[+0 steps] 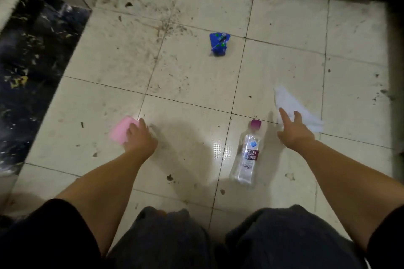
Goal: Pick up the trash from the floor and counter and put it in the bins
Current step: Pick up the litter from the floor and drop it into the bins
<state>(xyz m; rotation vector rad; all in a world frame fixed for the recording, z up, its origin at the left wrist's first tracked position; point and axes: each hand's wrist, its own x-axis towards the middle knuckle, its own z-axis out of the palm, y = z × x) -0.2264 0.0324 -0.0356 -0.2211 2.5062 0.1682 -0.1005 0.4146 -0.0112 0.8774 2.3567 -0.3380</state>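
Trash lay scattered on the tiled floor (188, 85). Her left hand (140, 137) curled its fingers onto a pink sponge (121, 131); the right hand (295, 131) reached, fingers spread, over a white tissue (290, 102), beside a clear bottle (246, 155). A blue wrapper (219, 43) sat well apart.

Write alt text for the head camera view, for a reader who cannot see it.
Seen from above, a crouching person's left hand lies on a pink sponge-like piece while the right hand reaches with spread fingers for a white tissue on a dirty tiled floor. A clear soda bottle lies between the arms; a crumpled blue wrapper sits farther ahead.
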